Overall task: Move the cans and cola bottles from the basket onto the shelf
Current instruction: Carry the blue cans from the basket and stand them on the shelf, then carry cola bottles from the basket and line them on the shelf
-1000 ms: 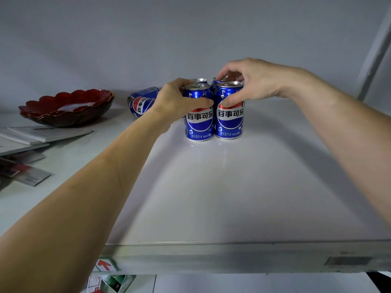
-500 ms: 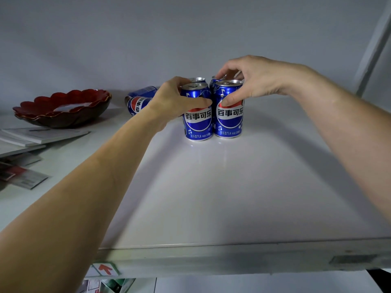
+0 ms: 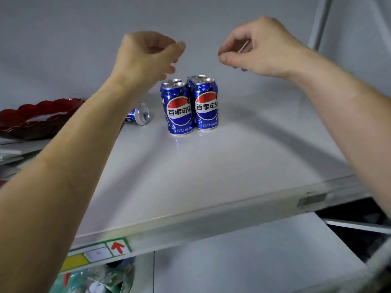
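Note:
Several blue cola cans stand upright in a tight cluster on the white shelf; the front left can and front right can hide most of the two behind them. One more blue can lies on its side to their left, partly behind my left forearm. My left hand hovers above and left of the cluster, fingers loosely curled, holding nothing. My right hand hovers above and right of it, fingers loosely curled and empty. The basket is not in view.
A dark red scalloped dish sits at the shelf's left, with flat papers in front of it. The shelf's front edge carries a label with a red arrow. A lower white shelf shows below. An upright post stands at the back right.
Both hands have let go of the two front cans and lifted up and apart. The cans stay standing. The camera view has shifted, showing the lower shelf.

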